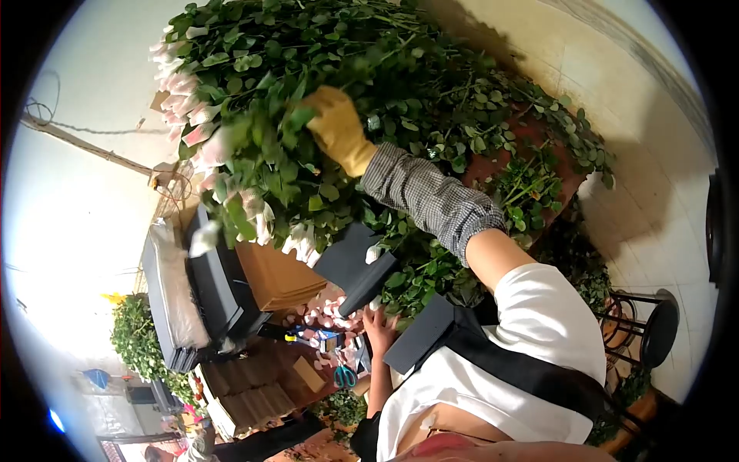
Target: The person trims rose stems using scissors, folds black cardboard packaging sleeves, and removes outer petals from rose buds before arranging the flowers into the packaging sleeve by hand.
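My right hand (339, 132), gloved probably against thorns, grasps leafy stems (289, 127) over the rose pile (346, 46); my left hand's (379, 333) grip near it, I can't tell.

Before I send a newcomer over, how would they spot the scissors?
Find the big rose heap. Lower in the picture comes the bare left hand; the scissors are just below and left of it. Teal loop handles set them apart from the tan card nearby.
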A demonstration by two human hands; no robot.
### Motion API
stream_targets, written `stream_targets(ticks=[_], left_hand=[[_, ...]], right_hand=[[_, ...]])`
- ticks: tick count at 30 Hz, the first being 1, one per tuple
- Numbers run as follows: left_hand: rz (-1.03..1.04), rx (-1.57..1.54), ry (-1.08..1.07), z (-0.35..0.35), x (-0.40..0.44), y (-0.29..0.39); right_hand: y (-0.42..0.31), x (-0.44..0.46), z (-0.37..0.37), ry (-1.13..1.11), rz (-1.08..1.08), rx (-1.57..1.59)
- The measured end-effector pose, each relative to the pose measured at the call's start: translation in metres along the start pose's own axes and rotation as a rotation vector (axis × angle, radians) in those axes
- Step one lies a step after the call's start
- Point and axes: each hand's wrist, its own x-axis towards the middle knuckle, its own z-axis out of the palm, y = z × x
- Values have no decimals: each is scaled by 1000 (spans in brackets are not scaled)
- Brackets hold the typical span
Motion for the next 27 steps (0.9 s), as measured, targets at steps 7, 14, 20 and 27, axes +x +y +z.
stream_targets(ticks=[7, 14, 20, 27], left_hand=[[5, 60, 22, 0, -4, 6], [-81, 112, -58, -2, -5, 8], [-87, 98, -46, -2, -4, 10], [-53, 98, -4, -1, -5, 9]], right_hand=[[61, 27, 48, 224, 243, -100], [79, -12, 131, 101, 261, -43], [85, -13, 138, 43, 243, -9], [83, -9, 118, 35, 219, -4]])
